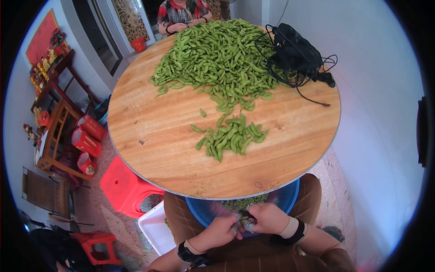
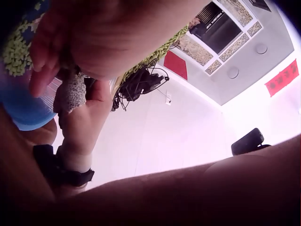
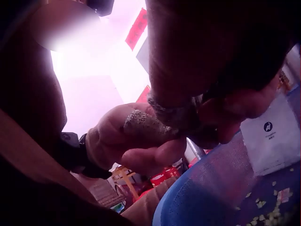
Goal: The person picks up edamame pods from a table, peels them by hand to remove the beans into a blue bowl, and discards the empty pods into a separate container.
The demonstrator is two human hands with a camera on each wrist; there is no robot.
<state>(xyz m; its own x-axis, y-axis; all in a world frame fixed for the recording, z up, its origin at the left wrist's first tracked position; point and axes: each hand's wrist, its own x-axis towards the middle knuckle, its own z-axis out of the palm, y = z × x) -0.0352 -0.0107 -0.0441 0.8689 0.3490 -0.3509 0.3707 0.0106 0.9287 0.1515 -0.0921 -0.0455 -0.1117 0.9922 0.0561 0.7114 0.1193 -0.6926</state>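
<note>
Both hands meet above a blue basin (image 1: pixel 290 199) set between the person's knees. The left hand (image 1: pixel 221 232) and the right hand (image 1: pixel 270 219) pinch a small green bean pod (image 1: pixel 245 217) between their fingertips, largely hidden by the fingers. Grey speckled wraps (image 2: pixel 74 92) cover some of the fingers. Shelled green beans (image 1: pixel 247 202) lie in the basin, and a white printed packet (image 3: pixel 270 141) shows at its side in the right wrist view. On the table ahead, a small heap of pods (image 1: pixel 231 136) lies before a much larger pile (image 1: pixel 217 59).
The round wooden table's (image 1: pixel 154 131) front edge overhangs the basin. A black bag with cables (image 1: pixel 294 50) sits at the table's right. To the left stand a red stool (image 1: pixel 124 186) and a white tray (image 1: pixel 156 231). Another person (image 1: pixel 181 18) sits across the table.
</note>
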